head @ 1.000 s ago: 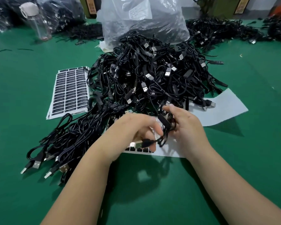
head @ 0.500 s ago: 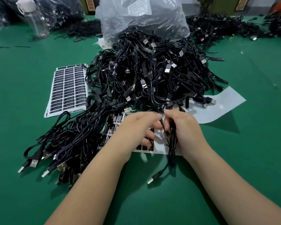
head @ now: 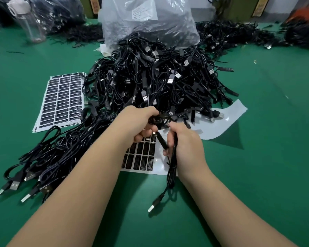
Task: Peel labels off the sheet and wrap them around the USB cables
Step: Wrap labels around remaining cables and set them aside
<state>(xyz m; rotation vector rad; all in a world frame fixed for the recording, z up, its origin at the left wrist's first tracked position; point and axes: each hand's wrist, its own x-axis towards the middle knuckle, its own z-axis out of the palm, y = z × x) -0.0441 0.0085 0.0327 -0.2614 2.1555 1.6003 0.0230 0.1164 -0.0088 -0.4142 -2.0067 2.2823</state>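
No readable text: print on the black labels of both label sheets and the bag's paper slip is too blurred.

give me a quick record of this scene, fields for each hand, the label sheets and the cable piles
left hand: grips the USB cable
right hand: grips the same cable
plug: hangs toward the green table
near label sheet: under the hands, partly peeled
full label sheet: left
big cable pile: behind the hands
smaller pile: left
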